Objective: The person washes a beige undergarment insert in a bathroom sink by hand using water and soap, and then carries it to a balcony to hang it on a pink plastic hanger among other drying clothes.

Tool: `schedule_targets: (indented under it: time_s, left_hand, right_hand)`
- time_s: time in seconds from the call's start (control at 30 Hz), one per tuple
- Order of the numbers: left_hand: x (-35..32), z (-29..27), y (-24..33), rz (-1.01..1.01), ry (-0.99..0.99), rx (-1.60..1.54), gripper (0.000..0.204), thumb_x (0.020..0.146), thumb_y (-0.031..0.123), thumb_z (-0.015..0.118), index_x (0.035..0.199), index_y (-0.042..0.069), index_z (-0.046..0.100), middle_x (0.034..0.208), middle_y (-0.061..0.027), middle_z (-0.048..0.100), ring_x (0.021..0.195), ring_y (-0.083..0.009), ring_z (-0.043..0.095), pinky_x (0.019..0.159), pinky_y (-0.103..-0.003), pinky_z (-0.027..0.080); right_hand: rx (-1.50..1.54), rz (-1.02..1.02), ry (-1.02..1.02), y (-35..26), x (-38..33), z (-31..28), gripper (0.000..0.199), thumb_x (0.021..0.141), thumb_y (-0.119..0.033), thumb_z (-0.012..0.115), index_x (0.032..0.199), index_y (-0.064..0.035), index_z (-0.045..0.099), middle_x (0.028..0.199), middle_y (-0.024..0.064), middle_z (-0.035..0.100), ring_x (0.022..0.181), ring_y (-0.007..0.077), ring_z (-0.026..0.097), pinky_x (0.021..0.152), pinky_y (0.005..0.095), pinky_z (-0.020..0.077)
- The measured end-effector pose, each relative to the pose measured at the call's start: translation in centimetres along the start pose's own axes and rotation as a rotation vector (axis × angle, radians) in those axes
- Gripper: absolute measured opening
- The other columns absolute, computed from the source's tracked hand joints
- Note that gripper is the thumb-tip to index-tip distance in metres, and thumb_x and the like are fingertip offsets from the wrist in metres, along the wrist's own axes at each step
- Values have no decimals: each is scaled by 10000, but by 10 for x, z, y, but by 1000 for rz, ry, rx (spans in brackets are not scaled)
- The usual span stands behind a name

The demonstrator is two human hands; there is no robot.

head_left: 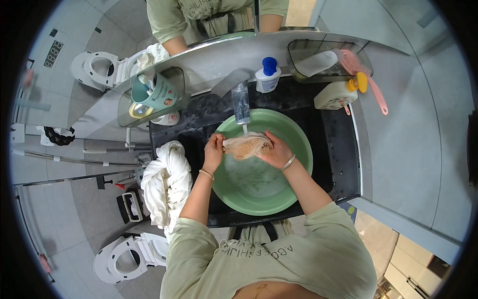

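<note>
Between my two hands stretches a wet, thin, whitish and tan piece of cloth (pixel 245 146), held over a green basin (pixel 298 185). The fingers of my left hand (pixel 214 149) pinch one end of it near the basin's left rim. My right hand (pixel 276 150) grips the other end, its fingertips partly hidden by the fabric. Just above the cloth, a thin stream of water runs from the faucet (pixel 241 103). Soapy, bubbly water (pixel 259 182) lies in the basin below.
A twisted white cloth (pixel 167 184) hangs over the black counter's left edge. Behind the basin stand a blue-capped bottle (pixel 268 77) and a yellow-pump bottle (pixel 334 94). Clear bins hold a pink brush (pixel 354 64) and a teal cup (pixel 160 94). A mirror (pixel 209 20) rises behind.
</note>
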State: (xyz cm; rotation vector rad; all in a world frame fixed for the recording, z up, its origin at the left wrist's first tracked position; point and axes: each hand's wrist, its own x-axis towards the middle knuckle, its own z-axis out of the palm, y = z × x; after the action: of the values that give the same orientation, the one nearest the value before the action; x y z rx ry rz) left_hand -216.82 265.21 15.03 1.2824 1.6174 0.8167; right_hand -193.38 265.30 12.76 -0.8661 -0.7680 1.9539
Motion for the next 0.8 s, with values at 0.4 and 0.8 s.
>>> schedule_targets:
  time_s: [0.4, 0.8]
  left_hand:
    - [-1, 16, 19, 49, -123, -428, 127, 831, 57, 512, 941, 29, 571, 883, -41, 561, 745, -122, 528, 594, -228, 433]
    - [-3, 73, 79, 614, 293, 272, 322, 789, 191, 589, 542, 37, 449, 518, -138, 468, 535, -330, 462, 516, -385, 363]
  right_hand:
    - [644, 280, 157, -25, 28, 16, 280, 928, -254, 359, 1097, -92, 511, 1091, 92, 535, 1021, 244, 504, 868, 408, 421]
    - [1128, 15, -258, 56, 64, 46, 352, 921, -372, 344, 936, -75, 532, 819, 58, 585, 774, 211, 582, 728, 339, 471]
